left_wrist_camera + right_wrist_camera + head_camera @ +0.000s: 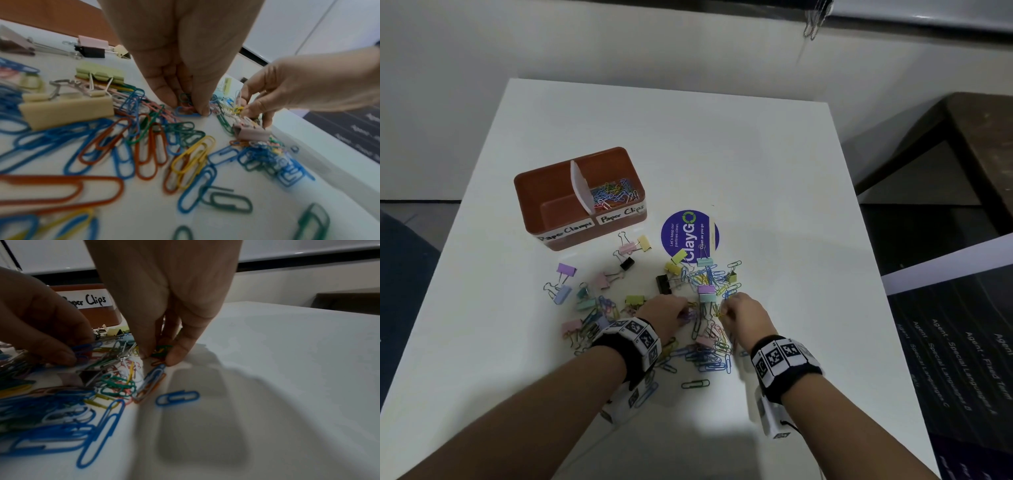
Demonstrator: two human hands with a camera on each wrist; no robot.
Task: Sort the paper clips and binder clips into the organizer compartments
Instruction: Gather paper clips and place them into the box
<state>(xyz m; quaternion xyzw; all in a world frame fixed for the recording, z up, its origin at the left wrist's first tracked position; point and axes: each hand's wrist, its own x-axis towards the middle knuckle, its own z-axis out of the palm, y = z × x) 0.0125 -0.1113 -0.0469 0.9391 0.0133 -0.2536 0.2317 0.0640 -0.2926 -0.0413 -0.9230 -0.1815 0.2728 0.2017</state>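
The brown organizer (529, 205) stands at the table's middle left. Its "Paper Clips" side (613, 195) holds several coloured clips, while the "Paper Clamps" side (558, 209) looks bare. Loose paper clips (705, 356) and pastel and black binder clips (566, 269) lie scattered in front of it. My left hand (681, 310) (187, 105) pinches a small bunch of paper clips (185, 98) against the table. Just to its right, my right hand (724, 310) (160, 356) pinches green and yellow paper clips (161, 350) at the pile's edge.
A round purple sticker (690, 236) is stuck to the white table (774, 171) right of the organizer. A cream binder clip (68, 110) and a pink one (252, 133) lie close to the hands. A dark bench (962, 144) stands beyond the table's right edge.
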